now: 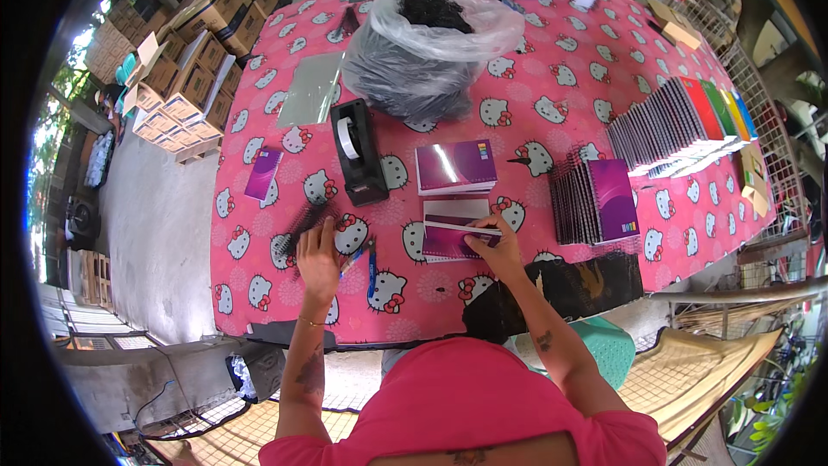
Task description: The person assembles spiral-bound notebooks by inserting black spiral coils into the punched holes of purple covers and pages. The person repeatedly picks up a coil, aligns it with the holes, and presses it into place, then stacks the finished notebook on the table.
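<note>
My right hand pinches the right edge of a purple notebook, whose edge is lifted slightly off the table. Just beyond it lies a small stack of purple notebooks. My left hand rests at a loose pile of black spiral binding coils, fingers bent down and close together. Whether a coil is between those fingertips is hidden. Right of this hand lie a blue pen and another slim pen-like item. A black tape dispenser with a pale roll stands beyond the coils.
A large clear plastic bag of black coils stands at the back. Spiral-bound purple notebooks and a longer row of notebooks stand at right. One purple notebook lies at left, near a glassy sheet. Cartons are piled beyond the table.
</note>
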The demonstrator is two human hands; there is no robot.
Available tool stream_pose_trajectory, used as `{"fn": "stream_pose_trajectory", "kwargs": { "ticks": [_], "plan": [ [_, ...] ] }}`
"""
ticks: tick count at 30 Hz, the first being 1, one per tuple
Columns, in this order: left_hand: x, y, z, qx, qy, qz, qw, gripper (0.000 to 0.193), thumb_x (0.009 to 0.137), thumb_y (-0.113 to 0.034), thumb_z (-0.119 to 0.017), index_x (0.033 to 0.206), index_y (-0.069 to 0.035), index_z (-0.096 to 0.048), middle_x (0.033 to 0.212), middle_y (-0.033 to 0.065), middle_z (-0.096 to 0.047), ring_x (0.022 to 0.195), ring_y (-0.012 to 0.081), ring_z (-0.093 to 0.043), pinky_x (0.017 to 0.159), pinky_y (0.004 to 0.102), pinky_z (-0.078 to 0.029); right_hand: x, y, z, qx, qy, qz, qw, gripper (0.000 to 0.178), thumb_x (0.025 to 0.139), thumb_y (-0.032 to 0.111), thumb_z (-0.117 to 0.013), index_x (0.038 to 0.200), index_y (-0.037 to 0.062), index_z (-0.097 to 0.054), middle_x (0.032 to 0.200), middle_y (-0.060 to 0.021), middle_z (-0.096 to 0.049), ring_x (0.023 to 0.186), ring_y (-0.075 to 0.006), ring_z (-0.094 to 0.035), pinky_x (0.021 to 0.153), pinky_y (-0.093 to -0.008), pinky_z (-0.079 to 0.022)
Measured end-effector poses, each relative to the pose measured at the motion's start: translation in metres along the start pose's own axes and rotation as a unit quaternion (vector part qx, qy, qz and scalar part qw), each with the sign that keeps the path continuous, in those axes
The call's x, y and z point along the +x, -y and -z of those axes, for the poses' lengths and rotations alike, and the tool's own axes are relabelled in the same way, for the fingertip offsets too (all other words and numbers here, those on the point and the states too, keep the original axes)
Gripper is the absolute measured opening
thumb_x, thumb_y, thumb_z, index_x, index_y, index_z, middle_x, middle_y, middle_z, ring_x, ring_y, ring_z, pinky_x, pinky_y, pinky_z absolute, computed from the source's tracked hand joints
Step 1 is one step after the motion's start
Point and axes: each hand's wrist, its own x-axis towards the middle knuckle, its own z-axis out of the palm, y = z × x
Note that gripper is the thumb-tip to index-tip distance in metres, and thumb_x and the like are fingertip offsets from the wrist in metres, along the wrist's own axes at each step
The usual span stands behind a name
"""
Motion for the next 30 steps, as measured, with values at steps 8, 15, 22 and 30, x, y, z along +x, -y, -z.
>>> {"fn": "stream_pose_trajectory", "kwargs": {
  "ticks": [8,15,22,30],
  "plan": [
    [0.023,-0.067,0.026,-0.318,0.184,0.273,0.889,0.022,0.095,-0.004,-0.058,0.116,-0.003,-0.064,0.103,0.0117,-0.064,0.095,0.0195,-0.062,0.077,0.0356,-0.049,-0.007,-0.001,0.001,0.008,0.008,0.002,1.0,0.028,0.086,-0.004,-0.07,0.111,0.0045,-0.058,0.105,-0.0052,-0.067,0.095,-0.0087,-0.059,0.083,-0.0259,-0.049],
    [0.001,-0.153,-0.02,-0.561,0.122,0.207,0.792,0.027,0.102,-0.008,-0.049,0.127,0.001,-0.052,0.096,0.009,-0.066,0.082,0.014,-0.059,0.078,0.0276,-0.049,-0.008,-0.002,0.004,-0.011,0.042,-0.004,0.999,0.025,0.085,-0.006,-0.069,0.108,0.0037,-0.068,0.104,-0.0011,-0.066,0.093,-0.0081,-0.06,0.081,-0.0245,-0.048],
    [0.026,-0.12,0.013,-0.389,0.115,0.054,0.912,0.028,0.091,-0.008,-0.067,0.119,-0.005,-0.066,0.085,0.0113,-0.061,0.069,0.0269,-0.058,0.065,0.0374,-0.047,-0.003,-0.001,0.009,0.003,0.064,-0.025,0.998,0.022,0.09,-0.004,-0.066,0.111,0.003,-0.069,0.105,-0.0004,-0.068,0.09,-0.0053,-0.058,0.078,-0.0227,-0.047],
    [0.022,-0.119,-0.008,-0.369,0.018,0.014,0.929,0.018,0.09,-0.009,-0.069,0.108,-0.004,-0.069,0.08,0.011,-0.061,0.069,0.0273,-0.058,0.063,0.038,-0.047,-0.005,0.0,0.011,-0.02,0.073,-0.013,0.997,0.021,0.092,0.001,-0.067,0.113,0.0039,-0.069,0.099,0.0016,-0.068,0.088,-0.0052,-0.057,0.077,-0.0206,-0.046]
  ]
}}
